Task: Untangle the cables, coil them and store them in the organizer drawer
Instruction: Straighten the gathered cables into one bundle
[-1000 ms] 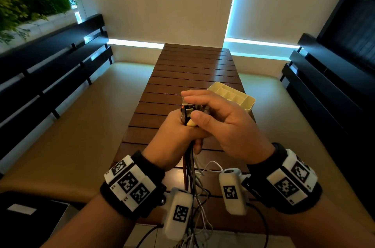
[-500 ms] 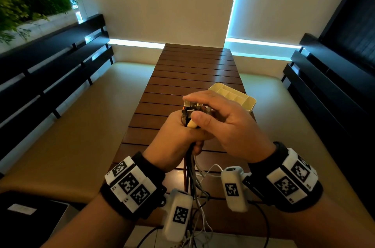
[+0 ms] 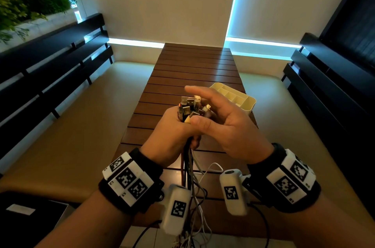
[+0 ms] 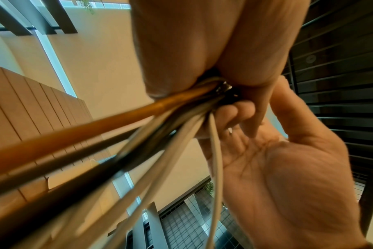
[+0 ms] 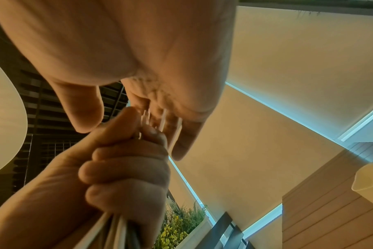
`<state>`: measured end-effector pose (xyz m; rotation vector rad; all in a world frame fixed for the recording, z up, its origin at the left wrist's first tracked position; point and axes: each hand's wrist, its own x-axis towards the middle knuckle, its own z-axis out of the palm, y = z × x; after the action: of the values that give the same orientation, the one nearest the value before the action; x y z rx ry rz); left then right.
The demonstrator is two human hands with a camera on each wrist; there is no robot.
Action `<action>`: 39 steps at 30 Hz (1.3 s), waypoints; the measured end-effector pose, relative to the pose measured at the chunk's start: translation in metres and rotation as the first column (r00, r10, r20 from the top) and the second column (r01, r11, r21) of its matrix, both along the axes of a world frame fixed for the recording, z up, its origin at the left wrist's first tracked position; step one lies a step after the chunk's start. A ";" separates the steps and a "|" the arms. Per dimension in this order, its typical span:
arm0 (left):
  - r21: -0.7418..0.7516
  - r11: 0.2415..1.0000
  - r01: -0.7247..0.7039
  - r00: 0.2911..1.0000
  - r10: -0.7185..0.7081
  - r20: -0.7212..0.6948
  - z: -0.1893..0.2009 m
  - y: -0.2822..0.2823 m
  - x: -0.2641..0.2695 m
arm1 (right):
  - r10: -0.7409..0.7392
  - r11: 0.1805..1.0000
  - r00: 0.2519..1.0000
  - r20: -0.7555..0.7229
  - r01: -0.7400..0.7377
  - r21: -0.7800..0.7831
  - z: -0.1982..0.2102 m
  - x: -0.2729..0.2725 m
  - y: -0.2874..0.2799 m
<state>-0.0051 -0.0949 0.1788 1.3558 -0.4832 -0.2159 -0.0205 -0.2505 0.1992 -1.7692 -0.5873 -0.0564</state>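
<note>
cables bunched in our left hand
our fist grips them below the plugs; our right hand hovers spread above

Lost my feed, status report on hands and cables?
Left hand grips cable bundle, plugs up. Right hand open beside plugs. Organizer behind, unobstructed.

No readable words or brand names are shown. Only black-and-white square code markers are seen on the wristbands.
</note>
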 end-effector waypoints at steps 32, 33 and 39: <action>-0.145 0.989 0.002 0.996 -0.015 -0.089 0.024 0.000 0.008 | 0.165 0.985 0.837 -0.522 -0.113 0.130 -0.039 -0.011 0.027; -0.146 0.989 0.005 0.997 -0.017 -0.082 0.026 0.001 0.008 | 0.166 0.986 0.832 -0.529 -0.133 0.100 -0.037 -0.010 0.026; -0.232 0.972 -0.042 0.993 0.014 -0.120 0.028 0.007 0.014 | 0.059 0.980 0.855 -0.516 -0.148 -0.133 -0.029 -0.003 0.022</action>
<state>0.0085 -0.0878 0.2069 1.1112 -0.3778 -0.2076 -0.0238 -0.2290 0.1701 -1.8121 -0.3009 0.5418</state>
